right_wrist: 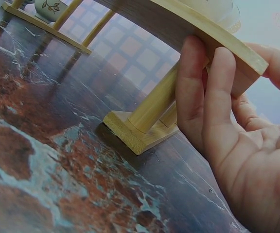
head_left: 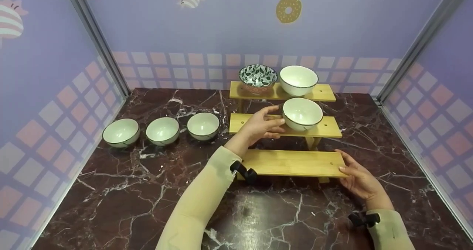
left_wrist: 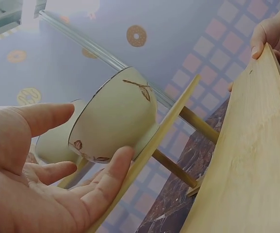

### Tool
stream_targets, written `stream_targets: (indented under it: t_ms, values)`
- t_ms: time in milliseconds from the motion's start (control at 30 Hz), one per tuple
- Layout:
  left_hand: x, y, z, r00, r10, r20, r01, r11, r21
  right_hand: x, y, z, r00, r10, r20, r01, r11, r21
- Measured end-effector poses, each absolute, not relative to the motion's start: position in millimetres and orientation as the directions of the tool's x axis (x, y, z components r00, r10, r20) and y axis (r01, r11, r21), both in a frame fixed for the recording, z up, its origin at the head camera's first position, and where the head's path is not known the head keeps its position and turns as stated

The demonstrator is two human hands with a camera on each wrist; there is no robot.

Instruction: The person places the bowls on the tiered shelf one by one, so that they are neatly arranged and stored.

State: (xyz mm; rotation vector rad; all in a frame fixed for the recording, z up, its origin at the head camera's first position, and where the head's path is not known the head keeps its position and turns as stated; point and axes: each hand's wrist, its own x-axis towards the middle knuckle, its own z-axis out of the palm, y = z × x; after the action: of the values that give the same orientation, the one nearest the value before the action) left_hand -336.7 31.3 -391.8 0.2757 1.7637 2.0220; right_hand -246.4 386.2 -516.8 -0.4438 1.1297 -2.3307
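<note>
A white bowl with a dark rim [head_left: 302, 113] sits on the middle step of a three-step wooden stand [head_left: 292, 163]. Beside its left side is my left hand [head_left: 260, 126], fingers spread and fingertips right at the bowl's wall. In the left wrist view the thumb stands apart from this bowl [left_wrist: 115, 116], which has brown leaf marks outside. My right hand [head_left: 360, 178] grips the right end of the lowest step, thumb over the top edge and fingers underneath, as the right wrist view shows with the board [right_wrist: 218, 39] between them.
On the top step stand a green-patterned bowl [head_left: 258, 78] and another white bowl [head_left: 298, 81]. Three white bowls, left [head_left: 121, 132], middle [head_left: 162, 131] and right [head_left: 203, 126], line the marble table [head_left: 122, 205] left of the stand. Patterned walls [head_left: 236, 24] enclose the back and sides.
</note>
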Motion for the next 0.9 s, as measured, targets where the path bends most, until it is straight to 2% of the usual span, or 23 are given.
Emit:
stream_targets:
  t_ms: [900]
  values:
    - [-309, -23, -404, -0.913, 0.408, -0.025, -0.089, -0.139, 0.986, -245, 385, -515, -0.815, -0.576, 0.058, 0.316, -0.527, -0.789]
